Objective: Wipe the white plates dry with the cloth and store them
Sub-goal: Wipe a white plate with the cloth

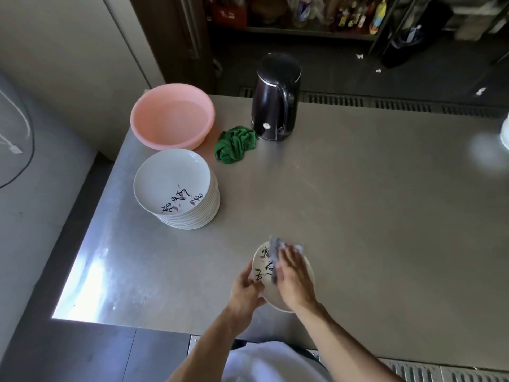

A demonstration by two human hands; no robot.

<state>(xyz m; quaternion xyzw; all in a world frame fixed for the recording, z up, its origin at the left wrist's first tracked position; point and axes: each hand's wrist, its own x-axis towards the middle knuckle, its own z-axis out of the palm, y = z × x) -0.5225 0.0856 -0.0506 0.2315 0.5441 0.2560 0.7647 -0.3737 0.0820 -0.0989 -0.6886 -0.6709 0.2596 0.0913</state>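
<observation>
Left grip (246,286) is clamped on the near-left rim of a white plate (264,271), fingers curled round the edge with the thumb on the inner face. Right grip (293,279) lies flat, fingers stretched out and close together, pressing a pale grey cloth (276,243) onto the right half of the plate. The cloth bunches out past the fingertips at the plate's far rim. Dark brush-style characters show on the uncovered left half of the plate. The plate sits over the near middle of the tabletop (358,202), tilted a little toward the left; whether it touches the surface cannot be told.

Well to the far left of it stands a tall stack of white plates (176,186) on the tabletop, the top one bearing the same dark characters along its near edge. Just beyond the stack, at the far-left corner, sits a pink basin (172,115). To the right of the basin lies a crumpled green cloth (235,144), touching the base of a black kettle (276,97) that stands upright at the far edge. A white object (505,130) is cut off at the far-right border. Behind the tabletop, shelves (316,30) hold bottles in shadow. White fabric (261,362) of the person's clothing shows at the near edge
</observation>
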